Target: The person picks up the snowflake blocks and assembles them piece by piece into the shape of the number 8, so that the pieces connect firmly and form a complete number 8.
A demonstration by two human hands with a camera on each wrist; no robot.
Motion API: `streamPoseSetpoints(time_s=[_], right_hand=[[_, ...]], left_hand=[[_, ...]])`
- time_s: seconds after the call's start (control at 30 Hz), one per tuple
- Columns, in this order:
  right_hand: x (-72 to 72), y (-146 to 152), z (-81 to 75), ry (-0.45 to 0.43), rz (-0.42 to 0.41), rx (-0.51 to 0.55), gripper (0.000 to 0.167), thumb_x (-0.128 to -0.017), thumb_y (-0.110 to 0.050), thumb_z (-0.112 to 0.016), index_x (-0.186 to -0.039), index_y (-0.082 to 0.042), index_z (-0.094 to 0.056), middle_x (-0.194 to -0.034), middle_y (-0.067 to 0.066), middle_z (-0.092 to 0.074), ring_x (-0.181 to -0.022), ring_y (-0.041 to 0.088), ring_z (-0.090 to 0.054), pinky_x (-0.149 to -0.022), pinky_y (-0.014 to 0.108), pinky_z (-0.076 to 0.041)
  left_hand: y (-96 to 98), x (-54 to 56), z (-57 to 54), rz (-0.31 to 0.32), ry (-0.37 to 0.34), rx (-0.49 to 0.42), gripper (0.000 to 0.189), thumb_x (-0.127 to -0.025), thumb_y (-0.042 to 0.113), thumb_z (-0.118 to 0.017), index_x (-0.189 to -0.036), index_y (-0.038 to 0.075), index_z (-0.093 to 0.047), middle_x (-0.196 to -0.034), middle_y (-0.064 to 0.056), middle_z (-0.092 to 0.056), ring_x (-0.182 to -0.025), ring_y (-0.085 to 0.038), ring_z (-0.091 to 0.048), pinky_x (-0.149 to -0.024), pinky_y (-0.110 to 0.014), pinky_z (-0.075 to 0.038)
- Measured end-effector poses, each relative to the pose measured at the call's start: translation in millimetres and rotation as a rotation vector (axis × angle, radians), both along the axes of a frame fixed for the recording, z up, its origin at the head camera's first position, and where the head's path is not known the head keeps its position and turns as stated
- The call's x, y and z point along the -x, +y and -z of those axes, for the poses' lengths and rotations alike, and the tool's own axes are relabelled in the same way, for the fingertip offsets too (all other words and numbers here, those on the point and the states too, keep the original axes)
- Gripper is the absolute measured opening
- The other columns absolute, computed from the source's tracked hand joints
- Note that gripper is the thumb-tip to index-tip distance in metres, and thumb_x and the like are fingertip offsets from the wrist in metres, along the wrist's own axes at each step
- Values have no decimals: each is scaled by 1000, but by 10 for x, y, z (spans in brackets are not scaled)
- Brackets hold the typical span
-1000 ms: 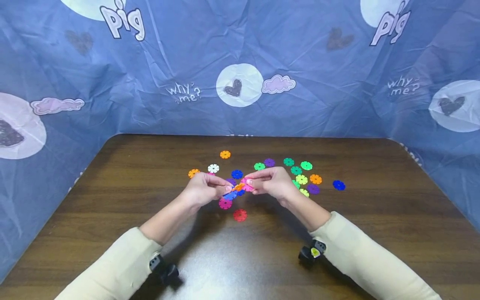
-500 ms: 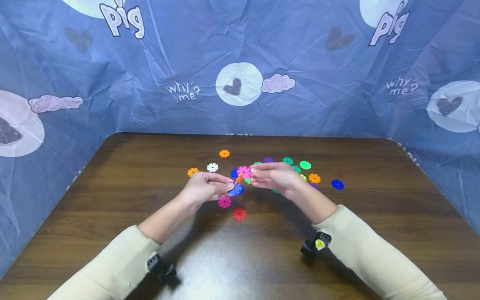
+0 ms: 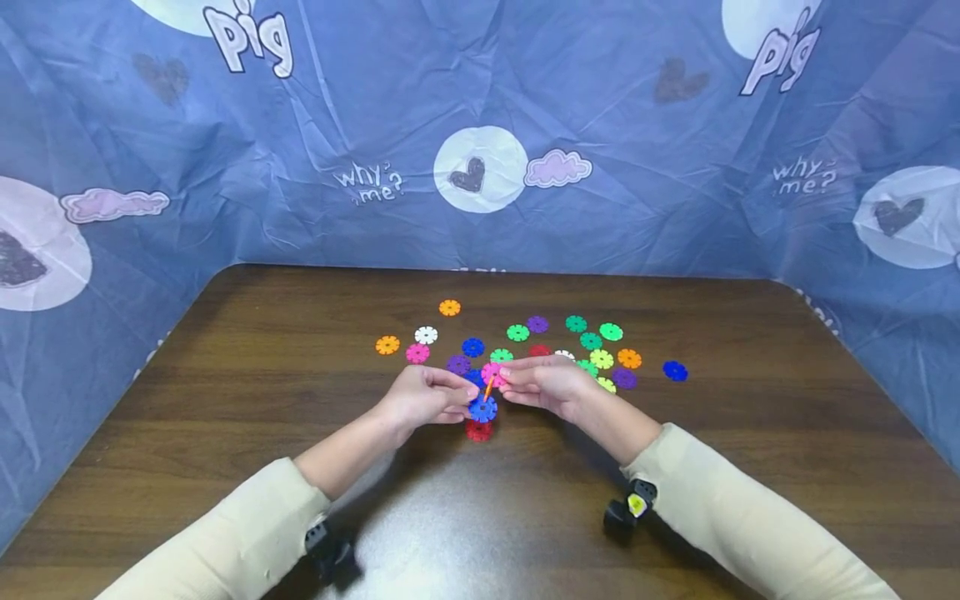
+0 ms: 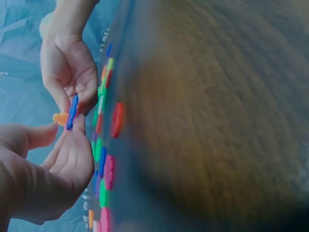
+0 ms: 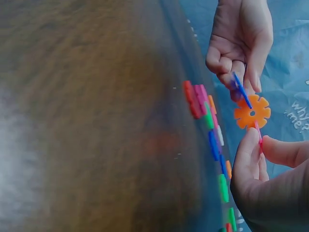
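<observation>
Three notched plastic discs are joined in a chain between my hands, just above the table. At the near end, the blue disc (image 3: 482, 408) is pinched by my left hand (image 3: 423, 398), with thumb and fingers around its edge. The orange disc (image 5: 252, 112) forms the middle link, seen edge-on in the head view and flat-on in the right wrist view. My right hand (image 3: 551, 385) pinches the pink disc (image 3: 492, 374) at the far end. Below the blue disc, a red disc (image 3: 478, 431) lies partly covered on the table.
Several loose discs lie beyond my hands on the wooden table (image 3: 225, 375), including a white disc (image 3: 426, 335), an orange disc (image 3: 450, 307) and a green disc (image 3: 611, 332). A dark blue disc (image 3: 675, 371) lies apart at the right. Blue printed cloth (image 3: 637, 225) surrounds the table's back and sides.
The right hand rose, then came back down. The left hand has moved right and nearer, and the joined discs have turned, with blue now nearest me and pink farther away.
</observation>
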State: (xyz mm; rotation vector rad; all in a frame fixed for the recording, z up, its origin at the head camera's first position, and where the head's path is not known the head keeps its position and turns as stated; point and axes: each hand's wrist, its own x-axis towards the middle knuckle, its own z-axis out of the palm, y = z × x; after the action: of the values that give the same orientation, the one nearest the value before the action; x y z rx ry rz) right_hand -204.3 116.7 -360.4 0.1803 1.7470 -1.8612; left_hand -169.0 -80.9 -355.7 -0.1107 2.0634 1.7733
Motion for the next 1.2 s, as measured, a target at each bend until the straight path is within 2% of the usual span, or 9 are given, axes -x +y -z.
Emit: streamPoseSetpoints(time_s=[0.1,0.27,0.4,0.57,0.83,0.93,1.03,1.13,1.2], right_hand=[[-13,-2,13,-2,-7,-9,43,-95,-4,-56,-134,13,-46,-78,-4,-70,-74,8,-69,-76,22,-59],[-29,-22,-37,38,-31,-26,42,-95,-5,-57,-132,12,-49,-78,-4,-71,-74,8,-70,-78,25,-59],[-49,-46,-96,80,-57,-24,40,-94,-5,-57,-129,13,-50,-75,-4,-71,-71,8,-70,-80,28,-60],[-81,-82,-132,95,-74,-25,38,-94,-4,-58,-127,14,-52,-75,-3,-72,-72,8,-70,-82,31,-59],[-100,-119,-69,77,-108,-36,37,-94,-4,-58,-126,14,-53,-76,-1,-72,-71,8,-70,-78,27,-60],[-96,-130,-49,102,-142,-78,36,-94,-6,-59,-124,14,-55,-78,2,-72,-72,9,-70,-79,30,-60],[-92,-145,-25,154,-192,-152,33,-92,-7,-62,-119,13,-59,-87,10,-74,-75,13,-70,-81,34,-60],[-91,-165,1,223,-260,-258,29,-90,-8,-66,-113,10,-65,-95,17,-74,-76,14,-71,-81,35,-60],[-100,-180,14,282,-300,-362,24,-86,-8,-70,-107,5,-69,-92,16,-75,-73,13,-69,-75,32,-61]], left_hand=[[-3,16,18,-25,6,18,26,-90,8,-65,-110,-9,-66,-95,-18,-75,-72,-10,-71,-79,-32,-60],[-9,89,-17,-59,25,-18,29,-91,8,-64,-114,-10,-63,-102,-21,-73,-73,-9,-71,-75,-28,-60],[-4,134,-72,-62,38,-27,29,-91,10,-65,-113,-9,-64,-95,-15,-74,-72,-8,-69,-76,-27,-60],[17,121,-105,-44,36,-18,26,-90,9,-65,-110,-8,-66,-86,-8,-73,-69,-8,-67,-78,-27,-60],[-1,88,-30,-43,47,3,23,-88,5,-66,-108,-9,-67,-80,-4,-72,-67,-6,-65,-76,-26,-60],[-54,87,-24,-57,49,6,24,-88,4,-66,-108,-9,-67,-75,0,-71,-66,-4,-64,-76,-25,-60],[-130,86,-38,-78,49,2,26,-88,1,-65,-110,-11,-65,-75,2,-70,-66,-4,-63,-75,-25,-60],[-204,82,-61,-91,43,-8,27,-89,0,-64,-112,-12,-63,-78,1,-70,-66,-4,-62,-75,-24,-60],[-242,77,-69,-97,38,-10,28,-89,0,-63,-113,-13,-62,-79,0,-71,-66,-4,-62,-74,-23,-60]])
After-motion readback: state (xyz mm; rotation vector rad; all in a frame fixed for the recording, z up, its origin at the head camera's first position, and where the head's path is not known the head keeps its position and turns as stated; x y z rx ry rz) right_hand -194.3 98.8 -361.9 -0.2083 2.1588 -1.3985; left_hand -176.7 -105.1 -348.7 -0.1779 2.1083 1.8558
